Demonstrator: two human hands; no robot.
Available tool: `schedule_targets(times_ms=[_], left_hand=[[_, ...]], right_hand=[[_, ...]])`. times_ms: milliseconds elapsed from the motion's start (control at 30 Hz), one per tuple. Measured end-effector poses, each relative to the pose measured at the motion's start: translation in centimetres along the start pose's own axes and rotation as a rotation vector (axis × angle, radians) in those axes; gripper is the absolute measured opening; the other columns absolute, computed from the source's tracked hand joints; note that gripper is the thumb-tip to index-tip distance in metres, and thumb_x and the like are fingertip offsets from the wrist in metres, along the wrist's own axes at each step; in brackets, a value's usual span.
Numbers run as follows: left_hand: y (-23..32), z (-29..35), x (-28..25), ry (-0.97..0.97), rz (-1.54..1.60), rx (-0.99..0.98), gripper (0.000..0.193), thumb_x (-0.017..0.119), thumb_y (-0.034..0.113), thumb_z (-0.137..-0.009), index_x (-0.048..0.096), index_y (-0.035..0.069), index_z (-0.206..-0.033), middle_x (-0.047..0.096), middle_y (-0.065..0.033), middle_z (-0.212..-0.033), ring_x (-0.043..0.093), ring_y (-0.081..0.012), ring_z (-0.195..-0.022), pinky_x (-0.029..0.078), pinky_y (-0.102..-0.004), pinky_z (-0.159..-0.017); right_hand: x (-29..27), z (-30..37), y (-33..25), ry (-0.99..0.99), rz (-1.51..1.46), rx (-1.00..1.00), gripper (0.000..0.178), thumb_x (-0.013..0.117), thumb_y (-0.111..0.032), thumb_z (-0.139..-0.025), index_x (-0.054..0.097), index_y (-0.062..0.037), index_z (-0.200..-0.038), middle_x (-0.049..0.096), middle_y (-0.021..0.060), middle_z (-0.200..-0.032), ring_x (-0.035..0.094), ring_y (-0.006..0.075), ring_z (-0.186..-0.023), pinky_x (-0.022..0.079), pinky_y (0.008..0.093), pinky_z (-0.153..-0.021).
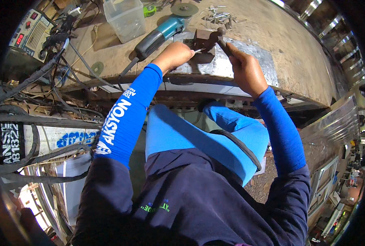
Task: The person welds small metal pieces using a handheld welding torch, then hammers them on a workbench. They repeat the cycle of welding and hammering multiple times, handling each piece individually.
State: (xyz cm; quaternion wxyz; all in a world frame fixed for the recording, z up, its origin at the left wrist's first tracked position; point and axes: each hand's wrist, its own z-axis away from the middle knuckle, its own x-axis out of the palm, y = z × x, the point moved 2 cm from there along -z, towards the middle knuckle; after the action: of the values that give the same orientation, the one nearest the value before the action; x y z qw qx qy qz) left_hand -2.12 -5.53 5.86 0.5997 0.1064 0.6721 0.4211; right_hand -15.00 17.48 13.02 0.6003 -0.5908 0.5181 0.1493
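Observation:
My left hand (pixel 176 55) is closed on a small, thin metal piece (pixel 199 50), whose bright end reaches over a dark steel block (pixel 204 55). In my right hand (pixel 249 70) is a hammer (pixel 220 33); its handle runs up and leftward from my fist, and its rounded head is over the block. Whether the hammer head touches the block or the metal piece, I cannot tell. A grey metal sheet (pixel 259 60) lies under the block on the wooden table. Just beyond my left hand is a teal and black angle grinder (pixel 160 37).
A clear plastic bin (pixel 125 23) stands at the back left. Several small bent metal pieces (pixel 220 17) and a grinding disc (pixel 184 9) lie at the far side. A power unit (pixel 30 36) with tangled cables (pixel 53 53) is at the left. The wooden table's (pixel 297 57) front edge curves before me.

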Motion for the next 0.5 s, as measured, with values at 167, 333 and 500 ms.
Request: schedule_targets(times_ms=[167,333,500], left_hand=[[-0.9,-0.7,1.2,-0.037,0.245,-0.105,0.04,0.07,0.032,-0.104,0.07,-0.001,-0.084,0.057,-0.0032,-0.072,0.043,-0.0185,-0.068,0.035,-0.0435,-0.064],[1.2,1.4,0.1,-0.095,0.416,-0.307,0.039,0.069,0.035,-0.105,0.064,0.008,-0.076,0.05,0.002,-0.068,0.039,-0.0109,-0.059,0.028,-0.0356,-0.054],[0.7,1.4,0.3,-0.12,0.575,-0.472,0.036,0.067,0.034,-0.105,0.059,0.013,-0.077,0.043,0.0051,-0.068,0.03,-0.0079,-0.054,0.022,-0.0319,-0.049]], right_hand=[[1.6,1.1,0.6,0.115,0.075,-0.084,0.044,0.06,-0.005,-0.106,0.063,-0.0043,-0.149,0.07,0.0372,-0.103,0.072,0.0548,-0.099,0.059,0.0503,-0.08],[1.0,1.0,-1.0,0.135,0.025,-0.029,0.048,0.057,-0.003,-0.105,0.06,-0.0069,-0.152,0.07,0.038,-0.1,0.071,0.0559,-0.097,0.058,0.0556,-0.081],[1.7,0.8,-0.2,0.114,-0.011,-0.009,0.048,0.056,-0.004,-0.106,0.059,-0.0093,-0.153,0.07,0.0383,-0.1,0.071,0.0554,-0.099,0.058,0.0547,-0.083]])
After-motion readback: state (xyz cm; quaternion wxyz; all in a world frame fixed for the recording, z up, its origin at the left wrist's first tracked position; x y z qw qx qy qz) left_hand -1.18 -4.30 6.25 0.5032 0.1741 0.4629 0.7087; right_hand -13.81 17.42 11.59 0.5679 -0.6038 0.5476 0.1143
